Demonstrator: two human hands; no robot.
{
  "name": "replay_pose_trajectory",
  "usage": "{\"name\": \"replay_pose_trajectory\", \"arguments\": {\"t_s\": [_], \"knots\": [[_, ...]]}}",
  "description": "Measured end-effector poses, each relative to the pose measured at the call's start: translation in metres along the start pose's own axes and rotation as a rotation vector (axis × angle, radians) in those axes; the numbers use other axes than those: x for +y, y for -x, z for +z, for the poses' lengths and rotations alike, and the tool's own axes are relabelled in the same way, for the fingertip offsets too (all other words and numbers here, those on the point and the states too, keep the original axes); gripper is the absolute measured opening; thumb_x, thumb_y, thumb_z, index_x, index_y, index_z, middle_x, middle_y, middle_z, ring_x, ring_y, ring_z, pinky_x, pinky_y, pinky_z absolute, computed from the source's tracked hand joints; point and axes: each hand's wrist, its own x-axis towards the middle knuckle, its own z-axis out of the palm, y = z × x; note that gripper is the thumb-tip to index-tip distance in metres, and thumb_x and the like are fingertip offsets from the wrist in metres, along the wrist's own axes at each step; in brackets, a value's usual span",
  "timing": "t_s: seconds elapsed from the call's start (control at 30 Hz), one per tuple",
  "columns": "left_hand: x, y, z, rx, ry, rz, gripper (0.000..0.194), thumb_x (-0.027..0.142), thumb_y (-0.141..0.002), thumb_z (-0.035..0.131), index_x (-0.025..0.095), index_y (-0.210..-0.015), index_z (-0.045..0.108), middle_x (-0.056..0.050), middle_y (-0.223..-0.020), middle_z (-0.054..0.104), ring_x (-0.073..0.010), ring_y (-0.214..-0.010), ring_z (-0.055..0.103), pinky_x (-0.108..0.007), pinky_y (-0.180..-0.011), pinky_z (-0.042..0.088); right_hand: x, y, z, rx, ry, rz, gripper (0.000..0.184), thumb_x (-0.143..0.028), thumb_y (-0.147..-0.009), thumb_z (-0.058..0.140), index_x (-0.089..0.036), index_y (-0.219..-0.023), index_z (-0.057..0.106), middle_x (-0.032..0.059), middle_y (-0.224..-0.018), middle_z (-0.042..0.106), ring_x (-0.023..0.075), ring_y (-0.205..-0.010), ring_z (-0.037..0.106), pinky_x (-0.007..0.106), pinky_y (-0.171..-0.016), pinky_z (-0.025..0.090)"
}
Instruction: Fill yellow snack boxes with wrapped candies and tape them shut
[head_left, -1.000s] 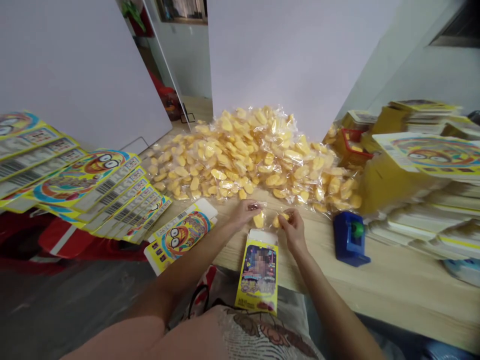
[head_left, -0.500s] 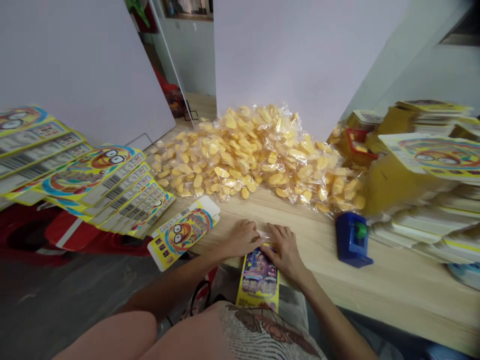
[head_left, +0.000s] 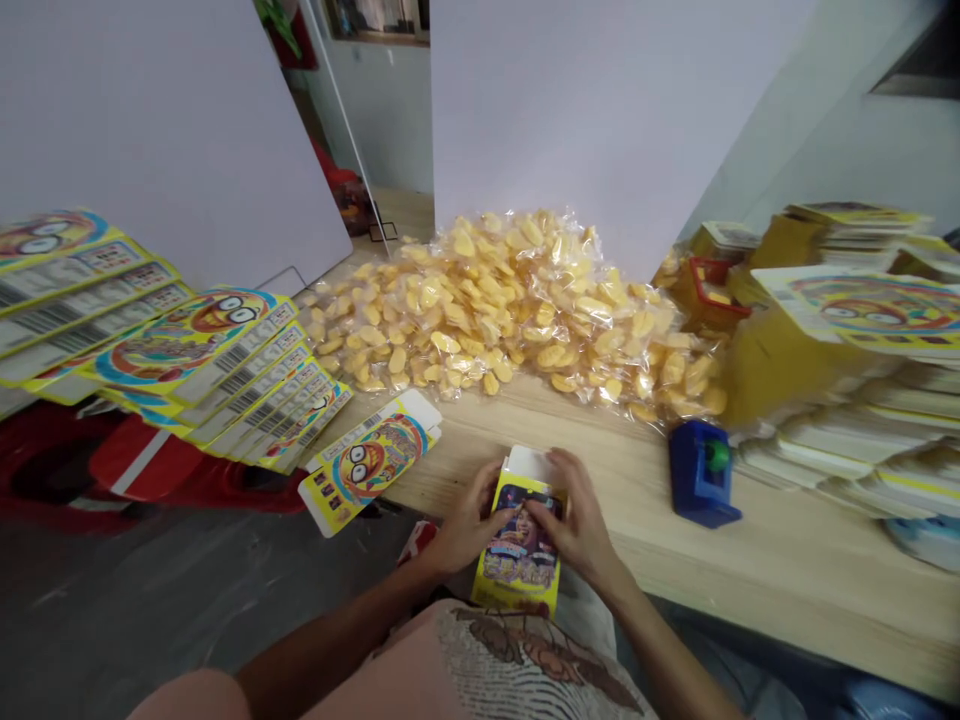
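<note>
Between my two hands is a yellow printed carton [head_left: 517, 575], lying face up at the table's front edge with its white end flap [head_left: 529, 463] pointing away from me. My left hand [head_left: 476, 515] grips its left side, thumb across the printed face. On the right side my right hand [head_left: 574, 510] holds it the same way, fingers bent over near the flap. Both thumbs almost meet on the picture. Left of my hands, another yellow carton [head_left: 375, 460] lies aslant over the table edge. Past the flap lies a heap of clear bags with yellow oval pieces [head_left: 487, 310].
A blue tape dispenser [head_left: 701, 475] stands to the right. Behind it rise stacks of flat cartons [head_left: 840, 400] and a red basket [head_left: 716, 285]. Overlapping cartons [head_left: 210, 350] fill the left, above red stools [head_left: 187, 475]. A pale panel [head_left: 585, 120] stands behind the heap.
My hands have moved from the far end of the carton down to its two sides. The white end flap, covered by my fingers before, now shows.
</note>
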Motion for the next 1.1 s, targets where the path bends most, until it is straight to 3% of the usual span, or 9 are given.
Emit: {"name": "replay_pose_trajectory", "arguments": {"t_s": [0.07, 0.1, 0.27, 0.47, 0.6, 0.67, 0.77, 0.9, 1.1], "knots": [[0.002, -0.001, 0.001, 0.041, 0.016, 0.021, 0.056, 0.022, -0.082, 0.063, 0.021, -0.133, 0.038, -0.011, -0.136, 0.051, -0.0232, -0.124, 0.05, -0.039, -0.107, 0.039, 0.002, 0.01, 0.002, 0.255, -0.078, 0.13, 0.05, -0.037, -0.078, 0.07, -0.021, -0.12, 0.05, 0.0133, -0.126, 0.052, 0.0294, -0.117, 0.049, 0.047, -0.098, 0.04], [0.002, 0.0, 0.0, 0.048, 0.02, 0.025, 0.057, 0.023, -0.083, 0.063, 0.021, -0.134, 0.037, -0.011, -0.138, 0.049, -0.0236, -0.125, 0.049, -0.039, -0.107, 0.039, 0.003, 0.017, 0.004, 0.293, -0.158, 0.204, 0.049, -0.037, -0.078, 0.07, -0.021, -0.119, 0.049, 0.0126, -0.123, 0.054, 0.0286, -0.112, 0.053, 0.047, -0.095, 0.043], [-0.014, 0.01, -0.009, -0.009, -0.159, 0.003, 0.058, 0.028, -0.086, 0.059, 0.02, -0.138, 0.036, -0.012, -0.137, 0.05, -0.0242, -0.123, 0.05, -0.039, -0.103, 0.041, 0.005, 0.052, 0.021, 0.109, -0.615, 0.413, 0.054, -0.037, -0.083, 0.065, -0.024, -0.13, 0.042, 0.01, -0.121, 0.06, 0.0253, -0.103, 0.061, 0.04, -0.087, 0.05], [0.0, 0.004, 0.001, -0.073, -0.618, 0.074, 0.014, 0.024, -0.091, 0.045, 0.018, -0.095, 0.058, -0.005, -0.096, 0.059, -0.0188, -0.092, 0.054, -0.033, -0.085, 0.043, 0.005, 0.063, 0.016, 0.12, -0.363, 0.385, 0.017, -0.036, -0.088, 0.058, -0.021, -0.097, 0.059, 0.0035, -0.089, 0.061, 0.0183, -0.081, 0.056, 0.03, -0.073, 0.047], [0.009, -0.005, 0.004, 0.016, -0.48, 0.078, 0.004, 0.02, -0.083, 0.053, 0.018, -0.084, 0.051, -0.001, -0.084, 0.052, -0.015, -0.08, 0.051, -0.026, -0.071, 0.043, 0.003, 0.059, 0.013, 0.272, -0.466, 0.399, 0.03, -0.036, -0.083, 0.065, -0.024, -0.108, 0.054, 0.0005, -0.085, 0.058, 0.0157, -0.074, 0.056, 0.026, -0.065, 0.046], [0.01, -0.006, -0.001, 0.034, -0.397, 0.064, 0.016, 0.019, -0.08, 0.057, 0.018, -0.095, 0.049, 0.001, -0.086, 0.051, -0.0135, -0.079, 0.052, -0.024, -0.069, 0.043, 0.0, 0.056, 0.011, 0.221, -0.494, 0.394, 0.033, -0.036, -0.082, 0.067, -0.024, -0.111, 0.057, 0.0033, -0.093, 0.062, 0.0176, -0.082, 0.059, 0.028, -0.071, 0.048], [0.013, -0.005, -0.012, -0.089, -0.442, 0.1, 0.02, 0.02, -0.077, 0.062, 0.018, -0.096, 0.055, 0.0, -0.088, 0.054, -0.0137, -0.081, 0.053, -0.023, -0.071, 0.042, -0.005, 0.051, 0.002, 0.062, -0.509, 0.388, 0.021, -0.039, -0.086, 0.061, -0.021, -0.094, 0.068, 0.0077, -0.102, 0.065, 0.0215, -0.095, 0.06, 0.03, -0.078, 0.049], [0.02, -0.007, -0.019, -0.2, -0.437, 0.084, 0.013, 0.027, -0.081, 0.062, 0.014, -0.075, 0.061, -0.003, -0.083, 0.056, -0.0136, -0.076, 0.054, -0.023, -0.066, 0.042, -0.007, 0.044, -0.007, -0.007, -0.544, 0.43, 0.021, -0.041, -0.082, 0.066, -0.02, -0.08, 0.069, 0.0069, -0.097, 0.065, 0.0204, -0.086, 0.062, 0.029, -0.071, 0.049], [0.021, -0.019, -0.022, -0.17, -0.266, -0.067, 0.017, 0.028, -0.072, 0.07, 0.013, -0.081, 0.068, -0.004, -0.078, 0.063, -0.0137, -0.072, 0.058, -0.024, -0.066, 0.044, -0.014, 0.03, -0.016, -0.089, -0.418, 0.453, 0.022, -0.039, -0.076, 0.072, -0.018, -0.079, 0.069, 0.0061, -0.08, 0.068, 0.0193, -0.073, 0.061, 0.029, -0.066, 0.047]]}}
